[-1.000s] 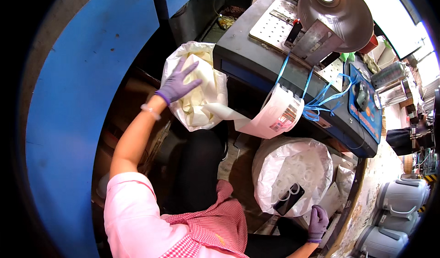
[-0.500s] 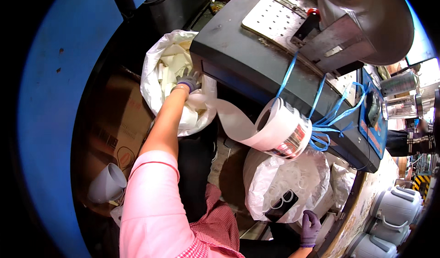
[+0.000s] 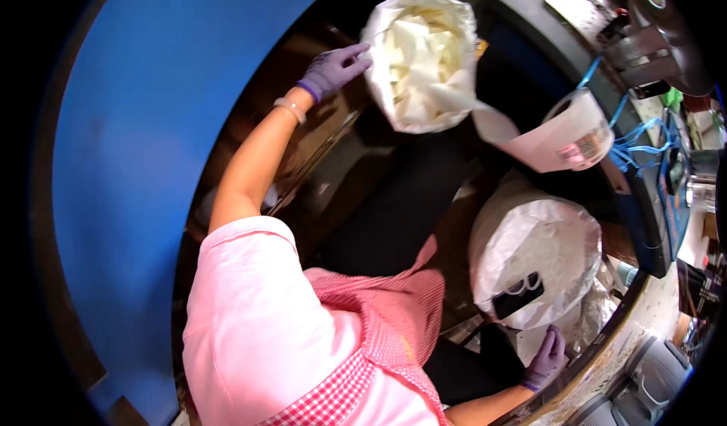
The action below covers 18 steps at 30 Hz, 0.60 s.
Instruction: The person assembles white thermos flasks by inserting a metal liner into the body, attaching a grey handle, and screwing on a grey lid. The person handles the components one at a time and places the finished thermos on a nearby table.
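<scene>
My left hand (image 3: 333, 70), in a purple glove, reaches up to the left rim of a white bag (image 3: 369, 24). Its fingers are stretched out and apart, with the tips at the bag's edge. Crumpled off-white strips (image 3: 416, 59) fill this bag. From its right side a pale strip (image 3: 496, 127) runs to a roll of printed white material (image 3: 587, 134), tied up with blue string. My right hand (image 3: 547, 362), also purple-gloved, rests by the table edge with nothing visible in it; its fingers point upward, loosely spread. Above it stands a second white bag (image 3: 485, 255).
Inside the second bag lie pale rings and a dark phone-like slab (image 3: 518, 296). A dark machine (image 3: 560, 28) stands at upper right. Grey jugs (image 3: 657, 377) sit on the worktable at lower right. A large blue panel (image 3: 136, 161) curves along the left.
My left hand has come out of the strip-filled bag to its outer left rim. The view has shifted, so both bags and the machine appear farther right. My right hand stays low by the table.
</scene>
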Available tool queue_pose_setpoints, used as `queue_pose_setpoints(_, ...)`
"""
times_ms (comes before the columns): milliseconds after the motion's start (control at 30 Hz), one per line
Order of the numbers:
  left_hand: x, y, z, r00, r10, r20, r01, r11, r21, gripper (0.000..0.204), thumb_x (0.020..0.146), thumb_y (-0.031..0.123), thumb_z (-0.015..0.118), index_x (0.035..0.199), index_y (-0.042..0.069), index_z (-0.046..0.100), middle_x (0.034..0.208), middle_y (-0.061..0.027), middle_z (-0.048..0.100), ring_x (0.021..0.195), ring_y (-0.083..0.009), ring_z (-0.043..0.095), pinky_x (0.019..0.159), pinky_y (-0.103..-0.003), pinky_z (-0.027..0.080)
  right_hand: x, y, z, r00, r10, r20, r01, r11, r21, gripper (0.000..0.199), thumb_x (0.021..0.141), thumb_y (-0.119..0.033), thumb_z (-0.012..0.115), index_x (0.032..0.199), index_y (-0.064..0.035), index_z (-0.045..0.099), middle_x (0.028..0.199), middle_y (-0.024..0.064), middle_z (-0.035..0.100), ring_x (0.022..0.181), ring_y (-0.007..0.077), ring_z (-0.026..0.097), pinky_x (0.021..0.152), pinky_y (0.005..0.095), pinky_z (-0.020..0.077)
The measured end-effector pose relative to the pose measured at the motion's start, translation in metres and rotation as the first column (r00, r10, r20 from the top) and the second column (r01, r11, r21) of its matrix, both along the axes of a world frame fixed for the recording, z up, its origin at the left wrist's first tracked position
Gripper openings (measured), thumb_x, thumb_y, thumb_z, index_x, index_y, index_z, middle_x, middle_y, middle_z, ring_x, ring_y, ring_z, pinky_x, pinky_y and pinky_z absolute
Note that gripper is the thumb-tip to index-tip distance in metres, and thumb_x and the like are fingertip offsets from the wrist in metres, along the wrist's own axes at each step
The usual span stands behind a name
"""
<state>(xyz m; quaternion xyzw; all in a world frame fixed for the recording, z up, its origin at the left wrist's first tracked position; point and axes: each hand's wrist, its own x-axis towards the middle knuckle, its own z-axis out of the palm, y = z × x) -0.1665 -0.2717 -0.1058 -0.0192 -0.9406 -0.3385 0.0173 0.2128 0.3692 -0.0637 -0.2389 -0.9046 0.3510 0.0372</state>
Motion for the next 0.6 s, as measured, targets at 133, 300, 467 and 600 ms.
queue_pose_setpoints(133, 0.143, -0.161, -0.091, 0.978, 0.188, 0.095, -0.134, 0.903, -0.408, 0.107, 0.074, 0.061, 0.075, 0.157, 0.015, 0.025, 0.156, -0.0171, 0.033, 0.142, -0.0388, 0.032, 0.114, -0.048, 0.034, 0.025, 0.010, -0.002, 1.000, -0.005, -0.017, 0.006, 0.999, 0.042, 0.024, 0.101, -0.013, 0.056, 0.111, 0.0060, 0.067, 0.106, 0.0133, 0.068, 0.100, 0.0230, 0.063, 0.090, 0.0341, 0.0489)
queue_pose_setpoints(300, 0.273, -0.180, -0.141, 0.625, 0.536, 0.567, 0.028, 0.711, -0.703, 0.143, 0.051, 0.056, 0.088, 0.160, 0.021, 0.001, 0.167, -0.0112, 0.007, 0.151, -0.0375, 0.015, 0.121, -0.052, 0.024, 0.040, -0.014, 0.008, 0.989, 0.080, -0.125, -0.054, 0.977, 0.205, 0.019, 0.096, -0.008, 0.060, 0.108, 0.0050, 0.067, 0.106, 0.0162, 0.068, 0.100, 0.0270, 0.064, 0.091, 0.0356, 0.0494)
queue_pose_setpoints(467, 0.349, -0.210, -0.184, 0.730, 0.606, 0.316, -0.138, 0.583, -0.800, 0.111, 0.059, 0.040, 0.089, 0.152, 0.022, 0.030, 0.155, -0.0054, 0.036, 0.139, -0.0298, 0.040, 0.112, -0.050, 0.038, -0.001, -0.126, 0.044, 0.957, 0.214, -0.196, -0.207, 0.977, 0.055, 0.019, 0.090, -0.007, 0.064, 0.105, 0.0012, 0.070, 0.109, 0.0163, 0.069, 0.104, 0.0293, 0.066, 0.092, 0.0361, 0.0508)
queue_pose_setpoints(600, 0.297, -0.199, -0.153, 0.805, 0.539, 0.249, -0.311, 0.740, -0.596, 0.104, 0.056, 0.041, 0.090, 0.146, 0.015, 0.045, 0.145, -0.0139, 0.050, 0.132, -0.0346, 0.047, 0.108, -0.051, 0.040, -0.028, -0.198, 0.047, 0.843, 0.369, -0.391, -0.424, 0.904, -0.060, 0.016, 0.088, -0.010, 0.069, 0.101, -0.0015, 0.071, 0.103, 0.0138, 0.071, 0.098, 0.0265, 0.068, 0.084, 0.0345, 0.0547)
